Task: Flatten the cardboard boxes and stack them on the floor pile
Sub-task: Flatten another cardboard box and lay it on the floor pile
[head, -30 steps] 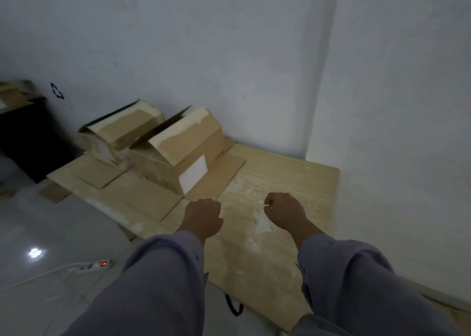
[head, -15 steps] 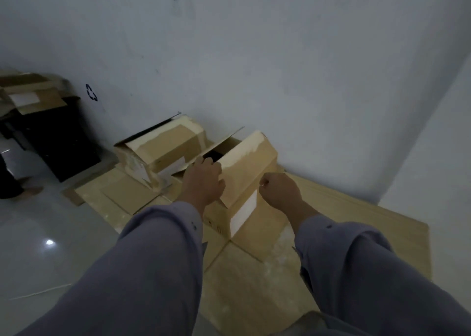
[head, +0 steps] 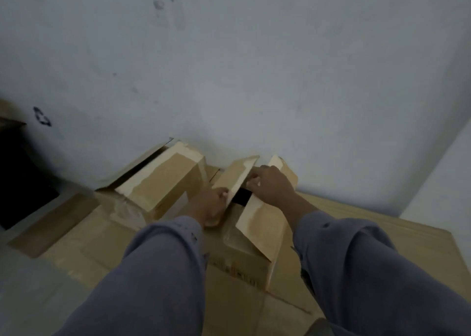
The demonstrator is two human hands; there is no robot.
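A brown cardboard box (head: 257,236) stands on the pile of flattened cardboard (head: 84,238) in front of me. Its top flaps are parted, with a dark gap between them. My left hand (head: 211,203) grips the left flap at its edge. My right hand (head: 270,182) grips the right flap near the gap. A second cardboard box (head: 165,185) stands to the left against the wall, its top flap raised. Grey sleeves cover both my forearms.
The white wall (head: 229,68) rises directly behind the boxes and a second wall (head: 443,177) closes the right side. A dark piece of furniture (head: 17,172) stands at the far left. Grey floor (head: 30,292) lies at the lower left.
I have moved closer to the boxes. Both hands went from hanging closed over the flat cardboard to the near box, and now hold its top flaps, which have parted.
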